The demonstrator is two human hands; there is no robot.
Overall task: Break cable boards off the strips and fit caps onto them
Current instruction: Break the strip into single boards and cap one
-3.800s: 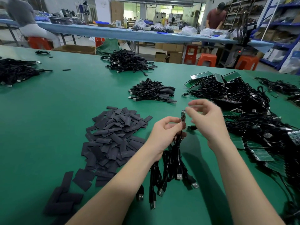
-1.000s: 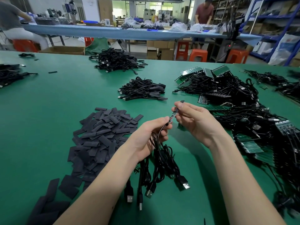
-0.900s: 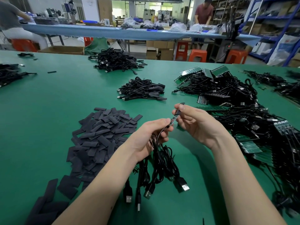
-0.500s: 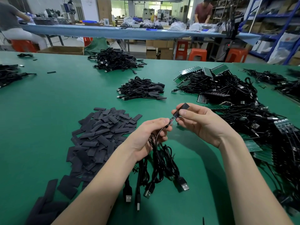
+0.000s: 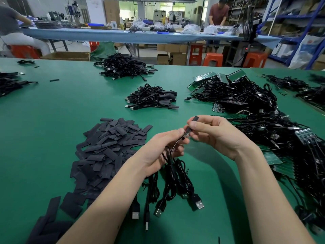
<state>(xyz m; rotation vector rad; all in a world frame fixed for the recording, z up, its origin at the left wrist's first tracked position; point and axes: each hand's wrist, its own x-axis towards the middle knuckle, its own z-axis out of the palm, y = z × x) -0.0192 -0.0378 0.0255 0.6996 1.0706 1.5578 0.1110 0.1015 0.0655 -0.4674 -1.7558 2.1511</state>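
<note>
Since the earlier frames, the short black tubular cap (image 5: 193, 123) has been slid further down over the small cable board (image 5: 185, 136), so less of the board is left exposed. Both are held above the broad green table (image 5: 52, 120) — near its front edge, between the pile of flat black caps (image 5: 109, 147) and the heap of black cables on green board strips (image 5: 263, 124). The cap is pinched by the right hand (image 5: 214, 136); the board's end and a bundle of black USB cables (image 5: 174, 182) are gripped by the left hand (image 5: 161, 150).

Green table (image 5: 61, 106), black caps (image 5: 109, 147) and cables (image 5: 151, 97) (orange stools (image 5: 212, 59) behind).
</note>
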